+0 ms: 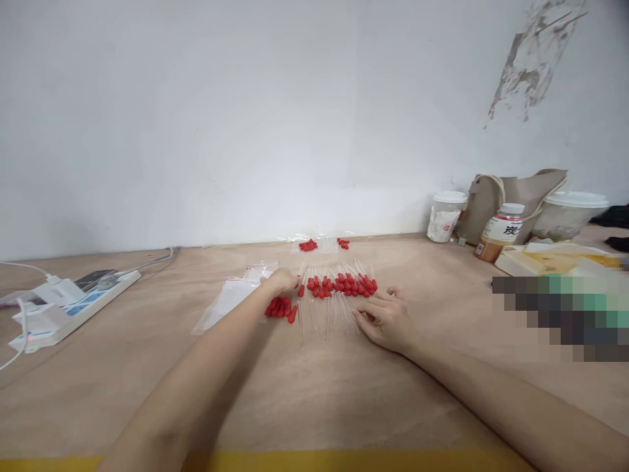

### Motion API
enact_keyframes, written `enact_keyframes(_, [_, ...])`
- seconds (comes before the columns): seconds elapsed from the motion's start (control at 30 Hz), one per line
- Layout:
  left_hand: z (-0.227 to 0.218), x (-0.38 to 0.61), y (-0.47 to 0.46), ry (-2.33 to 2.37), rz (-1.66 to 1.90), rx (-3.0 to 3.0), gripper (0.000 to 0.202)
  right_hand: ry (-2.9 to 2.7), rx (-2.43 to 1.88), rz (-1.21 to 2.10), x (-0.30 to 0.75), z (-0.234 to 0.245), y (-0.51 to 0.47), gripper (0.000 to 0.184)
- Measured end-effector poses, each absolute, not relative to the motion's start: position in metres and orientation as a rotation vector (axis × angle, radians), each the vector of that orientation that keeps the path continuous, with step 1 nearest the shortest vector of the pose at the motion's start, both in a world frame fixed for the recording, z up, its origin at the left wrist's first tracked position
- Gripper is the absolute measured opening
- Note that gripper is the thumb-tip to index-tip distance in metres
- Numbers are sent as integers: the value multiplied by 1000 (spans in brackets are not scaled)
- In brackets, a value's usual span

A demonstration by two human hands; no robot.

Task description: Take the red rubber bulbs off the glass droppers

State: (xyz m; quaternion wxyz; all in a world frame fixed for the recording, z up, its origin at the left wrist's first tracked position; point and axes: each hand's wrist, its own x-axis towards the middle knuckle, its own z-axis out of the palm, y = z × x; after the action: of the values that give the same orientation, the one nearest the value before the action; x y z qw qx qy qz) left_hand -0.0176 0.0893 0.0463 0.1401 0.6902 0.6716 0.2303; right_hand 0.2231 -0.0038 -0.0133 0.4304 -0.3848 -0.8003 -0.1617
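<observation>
Our left hand (281, 282) and right hand (388, 320) flank the row of red-bulbed glass droppers (339, 286) on the pale wooden surface (314, 393). Most seem lined up, while a loose heap of red-bulbed droppers (280, 308) waits at eight o'clock. We cannot tell whether either grip pinches.

A row of droppers (339, 287) lies mid-tabletop (314, 393), between the left hand (281, 282) and the right hand (386, 319). A smaller heap (281, 308) lies just left of the row, plastic bags (228, 298) further left, and a power strip (73, 308) at the far left. Two packets (319, 245) lie behind by the wall (246, 131); cups (446, 216), a bottle (501, 239) and a bag (515, 193) stand at the far right.
</observation>
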Motion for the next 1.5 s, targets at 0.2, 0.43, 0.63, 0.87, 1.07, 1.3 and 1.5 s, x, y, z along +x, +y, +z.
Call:
enact_keyframes(0.2, [37,-36,23,1775,819,2491,16,-1944,-994,-395,221,-10,-6,21])
enact_keyframes(0.43, [5,-46,-20,1394,1145,2907,13,-2068,-895,-420,213,-9,-10,47])
enact_keyframes(0.63, [0,-31,-18,1226,1260,2987,12,-2128,-795,-452,199,-12,-12,30])
enact_keyframes(0.87, [3,-22,-21,1157,1251,3049,13,-2189,-744,-435,188,-14,-13,18])
enact_keyframes(1.07, [6,-21,-22,1057,1121,3093,12,-2202,-663,-445,189,-12,-17,17])
enact_keyframes(1.3, [6,-21,-27,1002,1099,3155,19,-2204,-559,-517,193,-10,-21,15])
enact_keyframes(1.5, [6,-21,-28,932,1097,3210,15,-2205,-552,-507,195,-10,-22,13])
